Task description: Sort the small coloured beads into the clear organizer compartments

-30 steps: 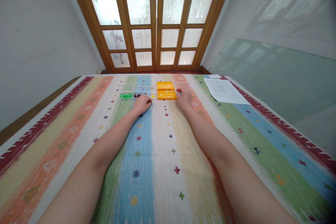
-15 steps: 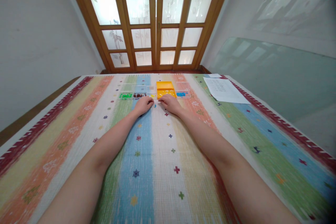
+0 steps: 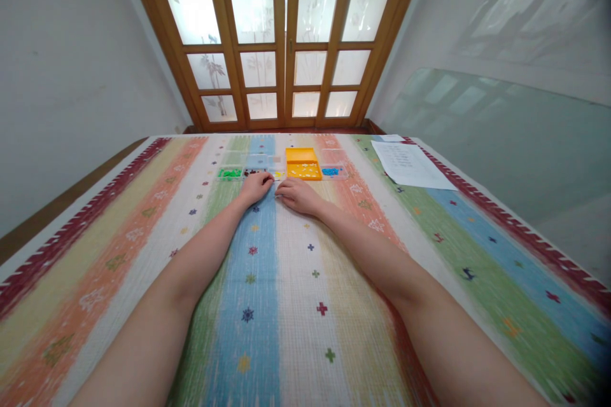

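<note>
The yellow bits lie just beyond the fingertips, in a low spot between the dark red bits and the yellow box; the hands partly screen them. The left hand rests near the cloth in front of the dark red bits, fingers curled and thumb side turned inward; whether it grips anything cannot be told, as the fingertips are too small to read. The right hand lies palm down in front of the yellow box, fingers bent toward the left hand, the tips close together across a narrow gap; whether a bit is pinched there cannot be told either. The yellow box stands open, its lid tipped up at the back and white bits scattered in its base. Left of the dark red bits, green bits fill a clear tray; right of the yellow box, blue bits sit in another. All these stand in a row on a striped cloth. Farther right lies a sheet of paper with lines of writing too small to read. Beyond the table are wood-framed doors with pale panes.
</note>
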A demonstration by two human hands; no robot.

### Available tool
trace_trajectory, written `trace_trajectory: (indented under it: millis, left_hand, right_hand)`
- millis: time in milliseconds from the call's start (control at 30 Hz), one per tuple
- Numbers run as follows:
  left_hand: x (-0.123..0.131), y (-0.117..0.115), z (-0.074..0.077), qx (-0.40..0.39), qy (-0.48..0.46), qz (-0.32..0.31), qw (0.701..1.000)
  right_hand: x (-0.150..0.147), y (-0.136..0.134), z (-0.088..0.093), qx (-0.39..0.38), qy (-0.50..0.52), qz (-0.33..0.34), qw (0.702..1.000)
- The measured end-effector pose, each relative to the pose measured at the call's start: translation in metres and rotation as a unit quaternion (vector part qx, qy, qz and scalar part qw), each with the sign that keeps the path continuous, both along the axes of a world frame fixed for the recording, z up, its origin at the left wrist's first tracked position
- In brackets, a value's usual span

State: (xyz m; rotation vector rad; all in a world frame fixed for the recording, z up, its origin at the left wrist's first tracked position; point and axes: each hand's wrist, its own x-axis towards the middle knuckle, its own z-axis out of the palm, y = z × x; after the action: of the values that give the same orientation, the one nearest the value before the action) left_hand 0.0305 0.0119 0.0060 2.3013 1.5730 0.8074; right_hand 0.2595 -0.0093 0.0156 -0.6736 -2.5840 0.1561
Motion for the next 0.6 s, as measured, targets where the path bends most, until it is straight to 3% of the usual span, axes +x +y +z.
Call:
trace_trajectory:
  millis: [200,600]
  left_hand:
    - [-0.0022,-0.003,0.0039,0.01,-0.015,0.035,0.999]
    - [-0.0016,-0.0036,0.0024,0.02,-0.006,0.041,0.999]
  right_hand:
    - [-0.0052,-0.0024,0.0008,0.01,0.008,0.065,0.998]
    - [-0.0071,-0.0018,-0.0016,0.039,-0.014,0.039,0.998]
